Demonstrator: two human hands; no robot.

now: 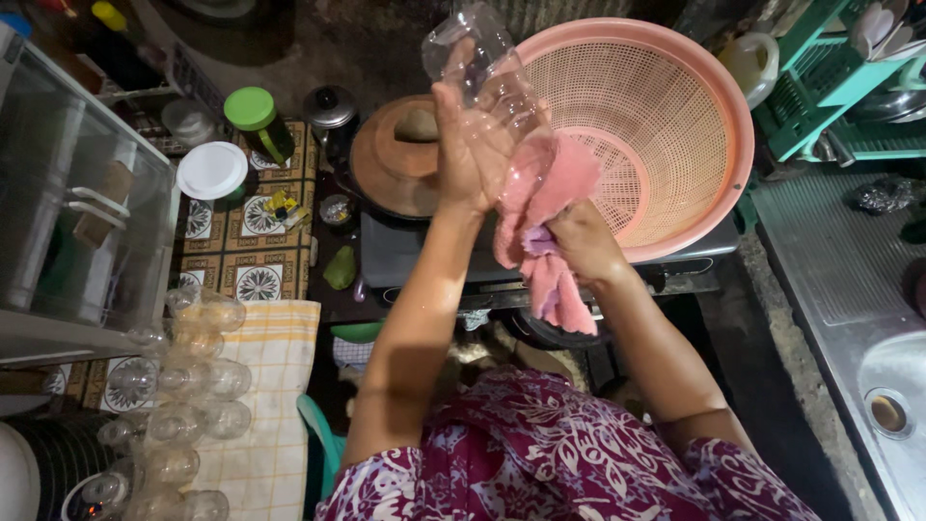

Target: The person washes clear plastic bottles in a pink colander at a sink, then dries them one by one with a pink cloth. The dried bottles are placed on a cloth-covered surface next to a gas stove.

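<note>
The left hand (470, 145) is closed around a clear plastic bottle (487, 72), in front of the pink basket (675, 116). The right hand (579, 241) clamps a pink cloth (550, 193) against the bottle's lower end.

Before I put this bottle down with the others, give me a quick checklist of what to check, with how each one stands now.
1. Left hand has a firm hold on the clear plastic bottle: ok, palm and fingers wrap its side.
2. Right hand holds the pink cloth against the bottle's lower end: ok.
3. Bottle fully dry: cannot tell, glare hides any drops.
4. Free room on the checked cloth beside the row of clear bottles: ok, its right part is bare.
5. Pink basket sits steady: cannot tell, it leans tilted behind the hands.
</note>
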